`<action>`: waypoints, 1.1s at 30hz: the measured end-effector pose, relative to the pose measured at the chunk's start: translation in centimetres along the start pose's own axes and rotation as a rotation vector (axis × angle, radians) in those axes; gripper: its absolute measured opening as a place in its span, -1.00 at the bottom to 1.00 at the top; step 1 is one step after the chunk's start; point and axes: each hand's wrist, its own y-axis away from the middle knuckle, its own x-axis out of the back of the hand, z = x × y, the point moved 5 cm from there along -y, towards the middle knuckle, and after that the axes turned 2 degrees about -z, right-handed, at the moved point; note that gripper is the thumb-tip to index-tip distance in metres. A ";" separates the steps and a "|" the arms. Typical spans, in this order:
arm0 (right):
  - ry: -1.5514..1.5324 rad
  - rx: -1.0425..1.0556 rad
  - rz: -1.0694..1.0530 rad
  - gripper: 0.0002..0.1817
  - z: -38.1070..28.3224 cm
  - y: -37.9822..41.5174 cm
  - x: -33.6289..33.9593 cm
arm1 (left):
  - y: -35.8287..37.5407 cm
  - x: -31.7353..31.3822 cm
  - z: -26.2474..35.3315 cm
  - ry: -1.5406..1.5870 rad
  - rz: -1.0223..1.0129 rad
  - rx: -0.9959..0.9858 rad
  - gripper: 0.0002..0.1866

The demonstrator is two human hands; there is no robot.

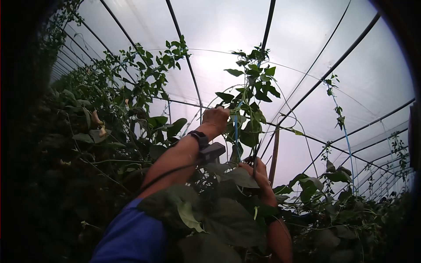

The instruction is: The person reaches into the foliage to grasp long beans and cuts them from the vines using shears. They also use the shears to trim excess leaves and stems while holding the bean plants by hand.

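Observation:
My left hand [215,117] is raised, its fingers curled round a climbing vine [250,111] with green leaves. A blue string [236,128] runs down along the vine. On my left wrist sits a dark band [199,138] with a grey box-shaped device [212,151] and a black cable. Lower and to the right, my right hand [261,173] is closed among the stems near the vine's lower part. Its fingertips are partly hidden, and what they hold cannot be made out. Large leaves [237,219] cover part of both forearms.
Dense leafy plants [101,105] rise on the left, with a few pale flowers [96,118]. More vines climb a blue string [344,127] on the right. Dark pipes [333,65] carry the translucent plastic roof [228,26]. A brown post [274,153] stands behind my right hand.

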 end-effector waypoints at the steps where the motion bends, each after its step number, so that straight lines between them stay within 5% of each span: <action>1: 0.062 0.031 -0.008 -0.50 -0.1 0.0 -0.1 | 0.0 0.0 -0.1 -0.053 0.041 -0.020 -0.83; 5: 0.268 0.077 -0.070 -0.45 -0.8 0.9 -0.3 | -0.2 -0.6 0.4 -0.116 -0.009 0.032 -0.83; 7: 0.372 0.119 -0.057 -0.43 0.1 1.2 -0.1 | -1.0 -2.5 -1.3 0.387 -0.027 0.412 -0.83; 9: 0.201 -0.004 -0.039 -0.42 -0.6 3.0 -1.0 | -1.7 -3.4 -0.7 0.913 -0.210 0.584 -0.83; 12: 0.325 0.066 -0.007 -0.45 0.5 3.4 -1.2 | -2.5 -5.0 0.2 1.223 -0.172 0.643 -0.88; 19: 0.500 0.175 -0.026 -0.47 2.8 4.3 1.0 | -0.8 -0.5 1.2 1.368 -0.315 0.808 -0.88; 21: 0.518 0.111 -0.041 -0.45 3.8 4.6 2.1 | -1.9 -1.2 -0.1 1.598 -0.555 0.820 -0.81; 25: 0.683 -0.179 0.118 -0.42 2.1 4.4 4.2 | -2.0 1.4 -0.8 1.360 -0.613 0.749 -0.77; 33: 0.387 0.214 0.457 -0.70 -5.1 7.2 3.7 | -1.4 -3.7 1.3 1.444 -0.512 0.520 -0.81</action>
